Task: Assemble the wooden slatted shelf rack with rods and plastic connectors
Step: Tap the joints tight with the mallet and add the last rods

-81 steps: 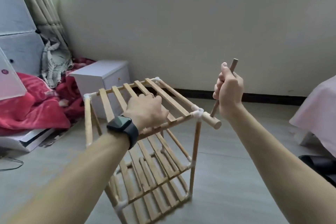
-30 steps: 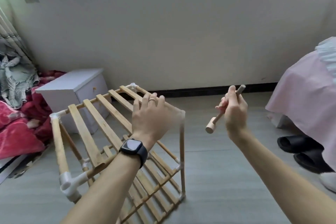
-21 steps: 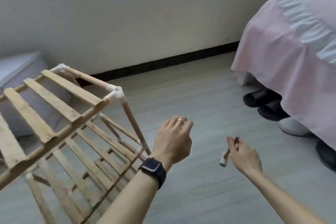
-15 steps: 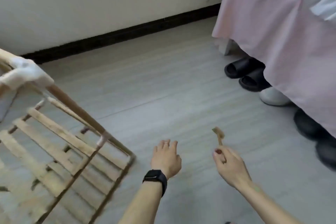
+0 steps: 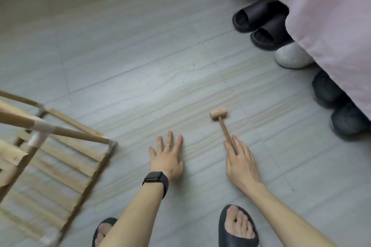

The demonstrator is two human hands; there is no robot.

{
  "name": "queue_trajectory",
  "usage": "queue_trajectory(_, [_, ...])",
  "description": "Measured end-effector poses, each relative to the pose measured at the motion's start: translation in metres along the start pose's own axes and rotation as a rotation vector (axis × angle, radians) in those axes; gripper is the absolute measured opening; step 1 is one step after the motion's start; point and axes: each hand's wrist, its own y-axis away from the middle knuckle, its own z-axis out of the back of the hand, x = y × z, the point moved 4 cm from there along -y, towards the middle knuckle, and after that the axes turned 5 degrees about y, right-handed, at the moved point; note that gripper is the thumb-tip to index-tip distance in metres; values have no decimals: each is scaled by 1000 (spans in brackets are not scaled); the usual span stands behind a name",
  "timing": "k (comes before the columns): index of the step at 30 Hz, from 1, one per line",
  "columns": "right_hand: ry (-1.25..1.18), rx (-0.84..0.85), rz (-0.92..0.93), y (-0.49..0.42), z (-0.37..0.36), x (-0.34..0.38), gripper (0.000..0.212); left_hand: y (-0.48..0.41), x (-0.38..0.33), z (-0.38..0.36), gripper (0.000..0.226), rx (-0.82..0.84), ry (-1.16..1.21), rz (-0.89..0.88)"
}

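The wooden slatted rack stands at the left edge, with a white plastic connector joining its rods at the near corner. A small wooden mallet lies on the grey floor at centre right. My right hand is spread over the floor, and its straight fingers lie along the end of the mallet's handle. My left hand, with a ring and a black watch on the wrist, hovers flat over the floor between the rack and the mallet and holds nothing.
A bed with a pink skirt fills the upper right. Black slippers, a white shoe and dark shoes line its edge. My feet in black sandals are at the bottom.
My view swung down from the rack to the floor. My left hand let go of the rack's top. My right hand lowered the mallet onto the floor and opened its grip.
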Motion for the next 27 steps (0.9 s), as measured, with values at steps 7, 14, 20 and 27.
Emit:
queue_trajectory(7, [52,175,-51,3,59,35,48,70,0,75,57,-31,97,-10])
queue_trajectory(14, [-36,-96,273,28,211,167,39,235,24,212,47,-562,59,-101])
queue_trajectory(20, [-390,-142,490,87,331,301,33,418,60,302,34,-1019,-113,-151])
queue_trajectory(27, [-954,281,564,151,387,420,40,544,199,329,41,-1178,46,326])
